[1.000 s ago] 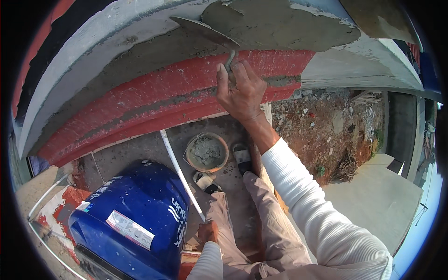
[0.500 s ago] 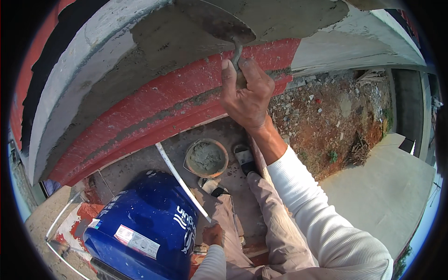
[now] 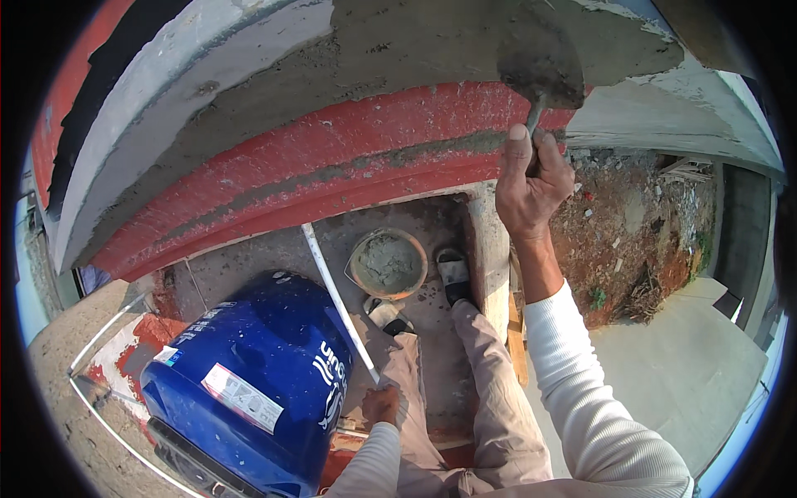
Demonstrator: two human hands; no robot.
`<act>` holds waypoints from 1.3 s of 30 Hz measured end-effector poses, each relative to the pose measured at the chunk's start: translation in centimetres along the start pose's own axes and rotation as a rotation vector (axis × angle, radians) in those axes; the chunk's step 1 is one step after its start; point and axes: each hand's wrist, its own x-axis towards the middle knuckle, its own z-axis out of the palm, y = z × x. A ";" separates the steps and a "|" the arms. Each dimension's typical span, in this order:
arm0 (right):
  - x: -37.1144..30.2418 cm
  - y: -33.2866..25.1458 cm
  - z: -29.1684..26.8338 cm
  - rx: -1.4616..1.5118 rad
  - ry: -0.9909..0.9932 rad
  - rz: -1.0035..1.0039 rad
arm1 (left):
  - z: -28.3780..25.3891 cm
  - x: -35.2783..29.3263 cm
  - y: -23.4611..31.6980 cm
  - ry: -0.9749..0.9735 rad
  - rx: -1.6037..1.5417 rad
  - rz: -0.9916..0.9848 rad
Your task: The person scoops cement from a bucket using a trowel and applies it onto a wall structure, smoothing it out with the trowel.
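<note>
My right hand [image 3: 535,184] is closed around the handle of a pointed trowel [image 3: 544,62]. Its mortar-smeared blade lies against or just off the wet grey plaster [image 3: 407,54] on the wall, above a red painted ledge [image 3: 357,124]; contact is hard to tell. Low down, my left hand [image 3: 382,405] grips the lower end of a white pipe [image 3: 336,295], which slants up toward the ledge. Between the pipe and my feet stands a round bucket [image 3: 413,286] holding grey mortar [image 3: 387,257].
A large blue water tank [image 3: 257,373] fills the space left of my legs. My sandalled feet [image 3: 452,274] stand on a narrow concrete floor. A pale low wall [image 3: 491,249] edges it on the right, with rubble-strewn ground [image 3: 623,224] and a grey slab [image 3: 681,365] beyond and below.
My right hand and the trowel have moved to the right along the wall, and the blade has turned. My left hand keeps hold of the pipe. The whole view has shifted slightly.
</note>
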 end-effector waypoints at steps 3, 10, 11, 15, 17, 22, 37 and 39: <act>-1.4 -2.1 3.5 0.036 -0.270 -0.140 | 0.3 0.2 -1.1 0.051 -0.016 0.020; 1.6 -1.9 7.9 0.062 -0.352 -0.103 | -0.4 -0.4 -0.5 0.037 -0.009 -0.036; 1.6 -1.4 7.2 0.061 -0.355 -0.102 | -0.2 -0.3 -0.7 0.033 -0.008 -0.037; 1.8 1.8 2.1 -0.010 -0.333 0.038 | 0.1 -0.7 -0.3 0.033 -0.044 -0.021; 0.0 3.0 -0.1 0.027 -0.317 0.124 | 0.7 -0.8 -0.6 0.071 -0.064 -0.015; -1.0 -1.0 0.9 0.228 -0.310 0.242 | 0.0 -0.9 -1.0 0.011 -0.061 -0.036; -2.8 -0.4 7.5 -0.046 -0.667 -0.009 | -0.8 -0.9 -0.7 -0.014 -0.015 -0.018; -1.4 -1.1 6.0 0.011 -0.604 0.039 | -1.0 -0.8 -0.8 -0.012 -0.005 -0.038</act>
